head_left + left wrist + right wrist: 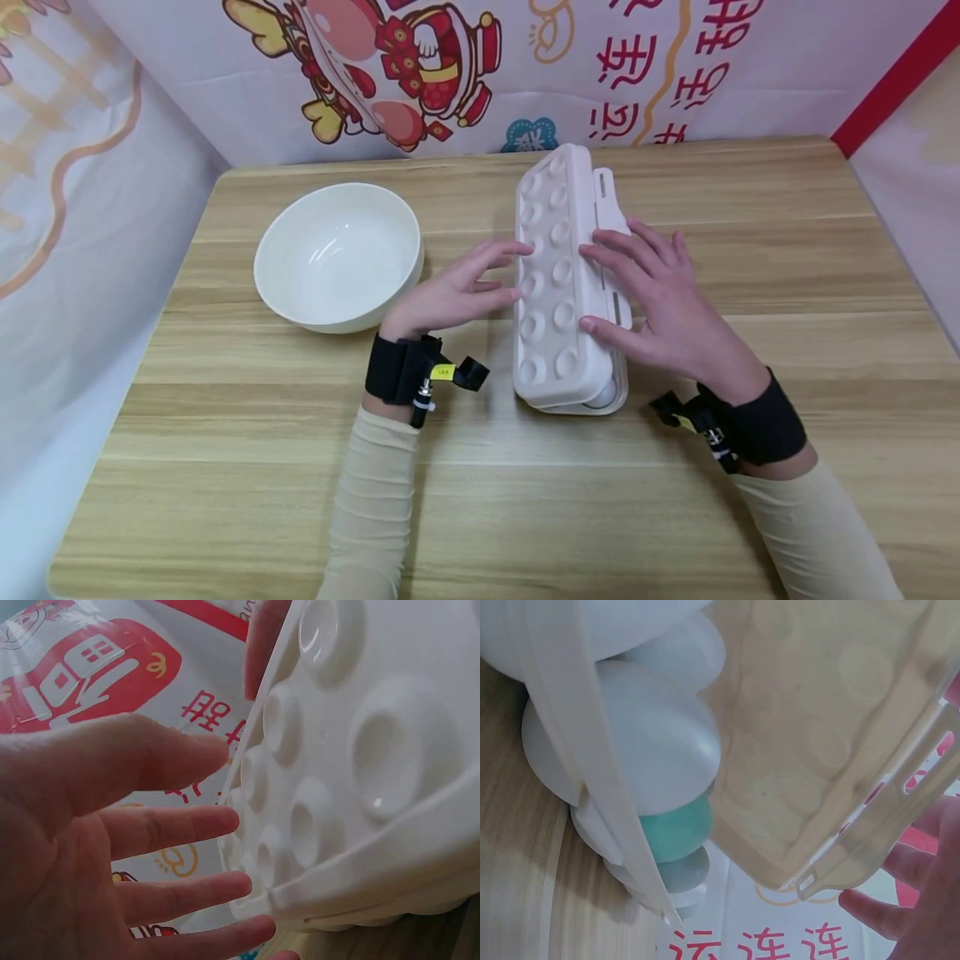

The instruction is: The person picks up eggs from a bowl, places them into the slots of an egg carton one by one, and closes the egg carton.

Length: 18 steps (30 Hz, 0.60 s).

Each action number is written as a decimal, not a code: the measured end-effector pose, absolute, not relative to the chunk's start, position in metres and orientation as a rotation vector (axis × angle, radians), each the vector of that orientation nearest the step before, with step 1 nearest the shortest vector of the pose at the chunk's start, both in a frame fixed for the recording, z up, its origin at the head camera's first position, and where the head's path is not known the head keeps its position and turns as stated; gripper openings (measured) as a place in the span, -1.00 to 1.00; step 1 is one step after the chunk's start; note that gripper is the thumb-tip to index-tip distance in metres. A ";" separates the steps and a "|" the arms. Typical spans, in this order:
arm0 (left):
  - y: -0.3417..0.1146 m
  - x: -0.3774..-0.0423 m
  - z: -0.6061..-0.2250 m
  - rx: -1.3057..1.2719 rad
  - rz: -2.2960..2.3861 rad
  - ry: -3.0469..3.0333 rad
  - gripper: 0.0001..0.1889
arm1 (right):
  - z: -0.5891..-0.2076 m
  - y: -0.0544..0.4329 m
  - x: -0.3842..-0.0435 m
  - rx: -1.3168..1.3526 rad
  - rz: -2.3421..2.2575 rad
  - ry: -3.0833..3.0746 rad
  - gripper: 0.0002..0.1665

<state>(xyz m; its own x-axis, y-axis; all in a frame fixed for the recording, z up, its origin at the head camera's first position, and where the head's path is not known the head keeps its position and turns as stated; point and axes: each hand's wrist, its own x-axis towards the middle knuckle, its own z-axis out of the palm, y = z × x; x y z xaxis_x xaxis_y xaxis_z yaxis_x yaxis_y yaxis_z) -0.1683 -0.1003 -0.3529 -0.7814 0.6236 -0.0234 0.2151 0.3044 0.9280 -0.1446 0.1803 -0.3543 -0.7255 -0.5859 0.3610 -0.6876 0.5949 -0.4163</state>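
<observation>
A white egg box stands lengthwise on the table, its dimpled lid [546, 267] raised on the right side above the base [621, 387]. Through that gap, the right wrist view shows several white eggs [660, 742] and a green one [681, 831]. My left hand [457, 287] is at the lid's left edge, thumb and fingers extended, fingertips right beside it. The right hand [663, 308] has its spread fingertips on the lid's right edge. In the right wrist view, its fingers touch the slotted latch flap [855, 847]. Most of the box's inside is hidden in the head view.
A white bowl [337, 258] stands to the left of the box, close to my left wrist. The wooden table [480, 500] ends at the back against a printed cloth [697, 100]. Both wrists wear black straps with small camera mounts.
</observation>
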 end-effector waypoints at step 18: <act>-0.112 -0.186 -0.388 0.630 1.553 2.001 -0.41 | -0.351 0.190 -0.144 1.046 0.781 -2.779 -0.14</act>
